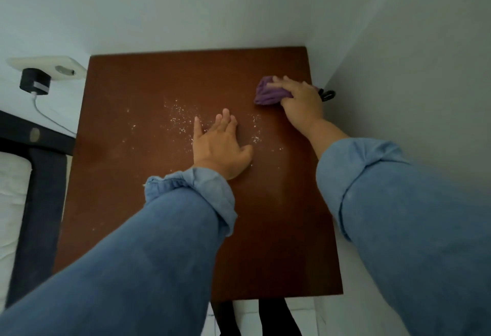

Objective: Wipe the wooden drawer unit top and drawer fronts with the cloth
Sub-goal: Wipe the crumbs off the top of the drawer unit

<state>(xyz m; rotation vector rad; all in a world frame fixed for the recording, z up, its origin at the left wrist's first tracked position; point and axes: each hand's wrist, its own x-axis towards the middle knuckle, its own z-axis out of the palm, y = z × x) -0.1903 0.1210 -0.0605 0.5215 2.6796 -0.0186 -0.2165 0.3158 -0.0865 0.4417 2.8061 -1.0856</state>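
Observation:
The brown wooden drawer unit top (148,176) fills the middle of the head view, seen from above. White crumbs or powder (180,119) are scattered across its far middle. My left hand (220,144) lies flat on the top with its fingers straight, among the crumbs. My right hand (297,99) presses a bunched purple cloth (265,93) onto the top near the far right edge, fingers laid over it and thumb at its near side. The drawer fronts are hidden below the top.
White walls close in behind and on the right. A small black object (328,95) sits at the right edge by the wall. A black charger (34,81) with a white cable is plugged into a wall socket (53,65) at the left. A dark bed frame (39,176) and white mattress stand left.

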